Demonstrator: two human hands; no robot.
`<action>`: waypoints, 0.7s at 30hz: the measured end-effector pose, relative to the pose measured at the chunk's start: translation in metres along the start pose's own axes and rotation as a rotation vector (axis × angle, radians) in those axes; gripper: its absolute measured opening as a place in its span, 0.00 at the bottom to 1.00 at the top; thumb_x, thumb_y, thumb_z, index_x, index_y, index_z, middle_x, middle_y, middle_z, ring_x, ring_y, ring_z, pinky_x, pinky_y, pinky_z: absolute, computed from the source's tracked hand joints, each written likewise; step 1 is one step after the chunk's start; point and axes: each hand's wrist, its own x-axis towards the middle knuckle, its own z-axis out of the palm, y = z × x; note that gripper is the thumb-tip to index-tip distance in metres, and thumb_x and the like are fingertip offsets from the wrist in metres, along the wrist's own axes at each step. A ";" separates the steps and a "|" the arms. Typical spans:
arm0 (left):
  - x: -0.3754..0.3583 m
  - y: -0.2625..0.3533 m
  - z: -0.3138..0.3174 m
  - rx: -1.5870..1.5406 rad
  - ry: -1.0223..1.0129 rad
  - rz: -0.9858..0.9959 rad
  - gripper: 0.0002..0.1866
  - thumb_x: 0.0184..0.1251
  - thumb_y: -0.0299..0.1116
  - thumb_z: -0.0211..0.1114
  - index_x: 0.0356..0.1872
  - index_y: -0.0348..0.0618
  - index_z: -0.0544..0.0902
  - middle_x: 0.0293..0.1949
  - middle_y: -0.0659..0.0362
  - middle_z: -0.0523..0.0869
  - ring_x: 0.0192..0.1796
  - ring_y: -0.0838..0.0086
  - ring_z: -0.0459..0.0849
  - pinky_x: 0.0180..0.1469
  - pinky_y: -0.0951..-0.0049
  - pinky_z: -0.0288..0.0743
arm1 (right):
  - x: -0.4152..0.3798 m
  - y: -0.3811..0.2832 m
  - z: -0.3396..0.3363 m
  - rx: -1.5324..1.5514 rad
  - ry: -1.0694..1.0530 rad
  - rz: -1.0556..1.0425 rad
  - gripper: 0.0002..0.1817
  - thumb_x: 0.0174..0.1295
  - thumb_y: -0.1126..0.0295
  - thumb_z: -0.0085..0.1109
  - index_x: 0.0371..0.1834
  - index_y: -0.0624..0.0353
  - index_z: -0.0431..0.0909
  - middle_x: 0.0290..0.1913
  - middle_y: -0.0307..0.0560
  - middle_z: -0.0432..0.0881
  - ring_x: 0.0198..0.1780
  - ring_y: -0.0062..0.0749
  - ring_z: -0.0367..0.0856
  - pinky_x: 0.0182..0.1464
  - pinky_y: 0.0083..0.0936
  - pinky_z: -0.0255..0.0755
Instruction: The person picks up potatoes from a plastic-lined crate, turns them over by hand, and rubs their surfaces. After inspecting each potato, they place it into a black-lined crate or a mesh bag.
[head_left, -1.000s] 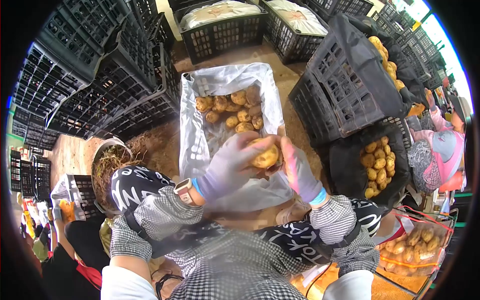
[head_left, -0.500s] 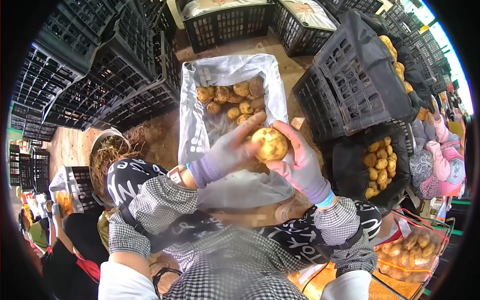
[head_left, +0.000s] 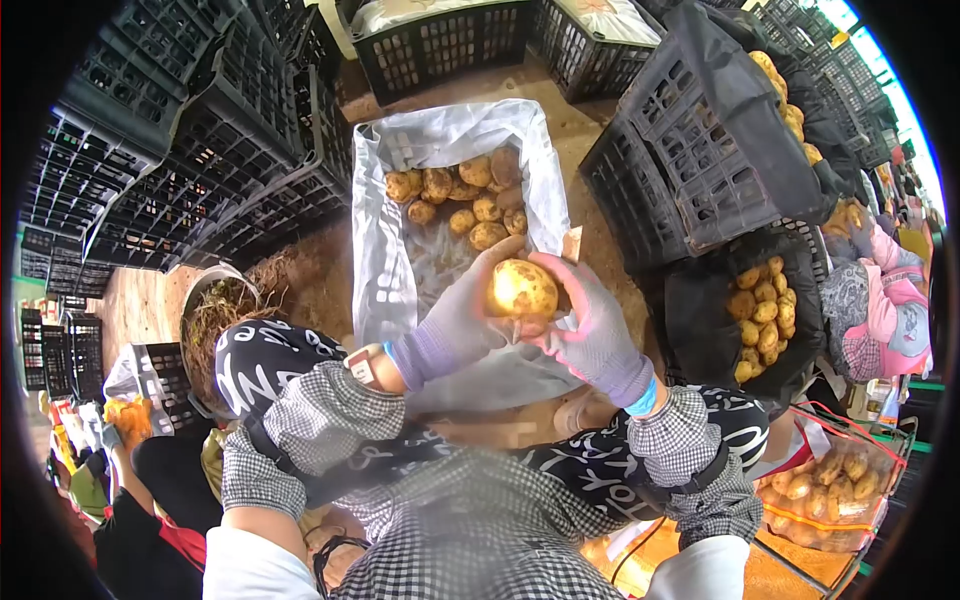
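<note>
The left hand (head_left: 462,312) and the right hand (head_left: 598,330), both in gloves, are closing together around one potato (head_left: 523,289); they are pressing it from its two sides, and the fingertips are almost meeting below it. The potato is being held up over the near part of the lined crate (head_left: 375,262), and its spotted yellow skin is facing the camera. Just beyond the grip, some loose potatoes (head_left: 487,208) are lying at the far end of this crate, on the pale lining. To the right of the grip, a black-lined crate (head_left: 690,335) is holding more potatoes, and behind it a tilted dark crate (head_left: 715,150) is leaning. To the left, a bucket (head_left: 190,300) with dry roots is standing near the knee, below the stacked crates (head_left: 240,130). Farther to the right, another person (head_left: 885,305) in pink is bending.
</note>
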 end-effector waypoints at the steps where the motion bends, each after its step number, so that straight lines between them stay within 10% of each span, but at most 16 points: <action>1: -0.001 -0.002 0.002 0.026 0.012 -0.015 0.43 0.59 0.33 0.78 0.74 0.40 0.63 0.61 0.58 0.78 0.56 0.75 0.80 0.60 0.73 0.78 | -0.001 -0.001 0.000 -0.027 0.005 -0.008 0.41 0.49 0.77 0.75 0.70 0.56 0.70 0.59 0.54 0.77 0.52 0.40 0.81 0.50 0.29 0.77; 5: 0.006 0.003 -0.015 0.058 -0.147 -0.025 0.42 0.62 0.43 0.76 0.73 0.39 0.64 0.62 0.56 0.78 0.61 0.72 0.79 0.63 0.68 0.76 | -0.003 -0.004 -0.002 -0.113 0.028 -0.073 0.42 0.47 0.82 0.73 0.71 0.53 0.71 0.58 0.53 0.77 0.49 0.40 0.83 0.47 0.28 0.79; 8: -0.001 0.021 -0.007 -0.737 -0.263 -0.080 0.41 0.69 0.49 0.69 0.74 0.40 0.61 0.67 0.53 0.73 0.65 0.63 0.77 0.65 0.58 0.77 | 0.001 -0.004 -0.009 -0.189 0.038 -0.193 0.41 0.47 0.82 0.71 0.70 0.53 0.72 0.60 0.54 0.78 0.51 0.44 0.82 0.50 0.30 0.78; 14: -0.003 0.011 -0.012 -0.428 -0.200 -0.125 0.61 0.53 0.53 0.80 0.80 0.44 0.48 0.66 0.56 0.73 0.64 0.72 0.78 0.67 0.66 0.76 | 0.002 -0.005 -0.014 0.077 -0.031 -0.023 0.35 0.54 0.76 0.71 0.69 0.58 0.73 0.65 0.53 0.77 0.62 0.40 0.79 0.62 0.30 0.74; 21: -0.007 -0.008 -0.004 -0.464 -0.120 -0.095 0.41 0.74 0.58 0.59 0.76 0.37 0.59 0.65 0.48 0.75 0.66 0.62 0.76 0.66 0.58 0.77 | -0.004 0.011 -0.013 0.471 -0.080 0.213 0.33 0.59 0.64 0.73 0.67 0.63 0.73 0.62 0.52 0.79 0.65 0.34 0.76 0.66 0.28 0.70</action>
